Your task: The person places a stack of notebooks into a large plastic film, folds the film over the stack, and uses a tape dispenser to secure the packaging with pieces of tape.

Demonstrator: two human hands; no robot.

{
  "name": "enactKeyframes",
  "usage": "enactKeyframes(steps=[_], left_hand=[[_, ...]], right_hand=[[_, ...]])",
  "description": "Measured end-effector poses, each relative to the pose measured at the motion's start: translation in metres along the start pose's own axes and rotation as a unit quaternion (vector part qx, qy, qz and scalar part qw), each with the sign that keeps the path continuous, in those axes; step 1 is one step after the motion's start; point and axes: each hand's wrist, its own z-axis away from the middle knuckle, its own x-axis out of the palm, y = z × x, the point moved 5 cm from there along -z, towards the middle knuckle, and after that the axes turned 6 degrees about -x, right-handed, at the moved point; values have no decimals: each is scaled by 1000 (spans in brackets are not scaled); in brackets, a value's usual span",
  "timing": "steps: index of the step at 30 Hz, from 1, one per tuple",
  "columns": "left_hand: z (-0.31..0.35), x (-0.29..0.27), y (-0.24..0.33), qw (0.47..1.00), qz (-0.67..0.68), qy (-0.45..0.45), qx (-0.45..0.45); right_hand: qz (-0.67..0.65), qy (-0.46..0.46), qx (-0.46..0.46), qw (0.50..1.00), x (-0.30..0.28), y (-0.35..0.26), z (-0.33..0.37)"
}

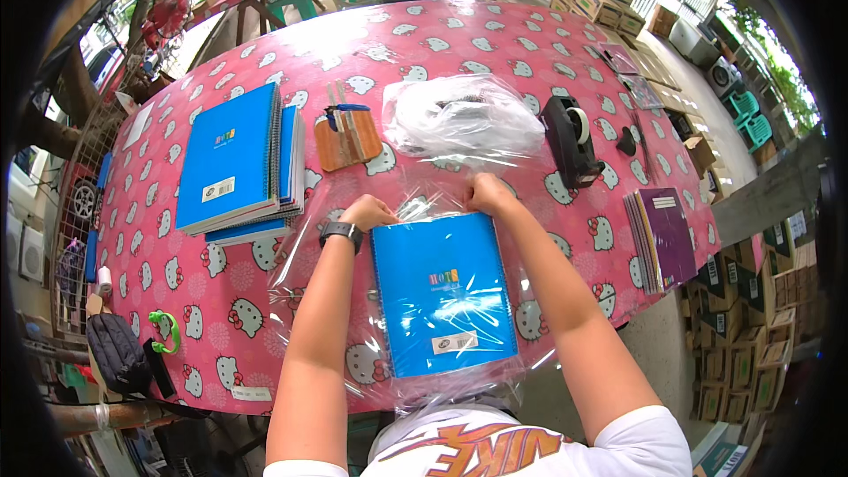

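Observation:
A blue spiral notebook [446, 300] lies in front of me, covered by see-through plastic film [309, 252] that spreads past its sides. Just beyond the notebook's far left corner, my left hand [369, 210] has its fingers closed on the film; a dark watch [342, 233] circles that wrist. At the far right corner my right hand [488, 193] pinches the film too, fingers drawn together. Wrinkled film bunches up between the two hands. Glare streaks cross the notebook's cover.
Blue notebooks [228, 159] are stacked at left. Beyond my hands are a wooden pen holder [347, 143], a heap of plastic [464, 119] and a black tape dispenser [572, 141]. Purple notebooks [667, 234] sit at the right edge. A dark pouch [119, 353] is at near left.

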Motion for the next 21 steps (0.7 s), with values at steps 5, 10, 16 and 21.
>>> enactKeyframes(steps=[5, 10, 16, 21], left_hand=[[-20, 2, -16, 990, -133, 32, -42], [-14, -4, -2, 959, -262, 98, -49], [37, 13, 23, 992, 2, 17, 126], [42, 13, 24, 987, -100, 1, 126]], right_hand=[[-2, 125, -269, 955, 16, -85, 51], [90, -41, -114, 988, 27, -78, 38], [91, -95, -68, 989, 35, -67, 19], [106, 6, -51, 993, 27, -56, -20]])
